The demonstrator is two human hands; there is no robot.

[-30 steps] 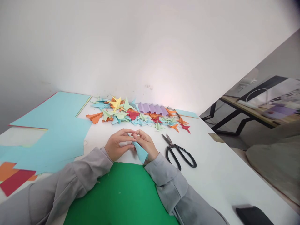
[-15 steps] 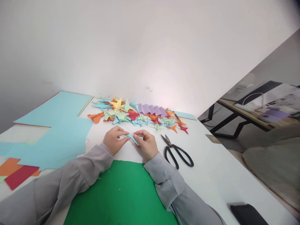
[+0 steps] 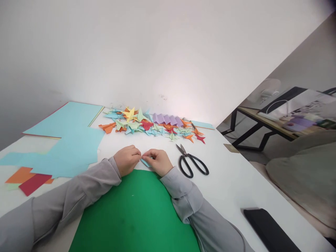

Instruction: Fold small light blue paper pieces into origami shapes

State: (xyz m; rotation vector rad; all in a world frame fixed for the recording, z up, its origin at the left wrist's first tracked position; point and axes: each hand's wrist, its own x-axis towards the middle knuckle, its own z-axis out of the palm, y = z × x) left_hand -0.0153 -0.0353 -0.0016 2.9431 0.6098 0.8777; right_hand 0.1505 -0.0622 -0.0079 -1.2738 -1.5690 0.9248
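Note:
A small folded piece of light-blue paper (image 3: 146, 163) is pinched between my two hands, just above the far edge of a green sheet (image 3: 136, 210). My left hand (image 3: 127, 160) has its fingers closed at the paper's left end. At the other side, my right hand (image 3: 159, 161) grips the paper between thumb and fingers, covering part of it. The fingertips of both hands nearly meet. Black-handled scissors (image 3: 189, 161) lie to the right of my right hand, blades slightly apart and pointing away. Beyond my hands, folded paper figures (image 3: 140, 125) in several colours lie in a pile.
Large light-blue sheets (image 3: 76, 150) cover the table's left side, with orange and red paper pieces (image 3: 35, 183) near them. Zigzag-folded purple paper (image 3: 167, 120) sits by the wall. A black flat object (image 3: 267, 227) lies at the front right. A grey cushion-like surface (image 3: 301, 175) is beyond the table's edge.
My fingertips have come closer together on the blue paper, and less of it shows. The whole view has shifted slightly, so the scissors and black object appear further left and higher.

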